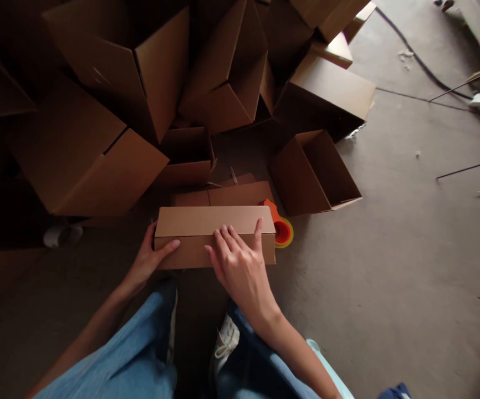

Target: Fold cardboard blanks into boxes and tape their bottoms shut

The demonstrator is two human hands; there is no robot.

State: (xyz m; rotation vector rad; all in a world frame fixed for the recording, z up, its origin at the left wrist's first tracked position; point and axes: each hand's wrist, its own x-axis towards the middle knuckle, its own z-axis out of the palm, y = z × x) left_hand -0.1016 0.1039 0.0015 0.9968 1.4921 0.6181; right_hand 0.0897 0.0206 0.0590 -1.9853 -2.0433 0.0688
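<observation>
A long closed cardboard box (207,221) lies on the concrete floor in front of my knees. My left hand (151,257) grips its left end, thumb on the near side. My right hand (235,257) rests over the near top edge, fingers spread across the lid. An orange tape dispenser (280,226) with a yellow-rimmed roll sits on the floor touching the box's right end, partly hidden behind it.
A heap of empty cardboard boxes (148,83) fills the back and left. One open box (315,172) lies on its side to the right. A white tape roll (62,235) sits at the left. Black cables (414,55) and thin rods cross the floor at far right.
</observation>
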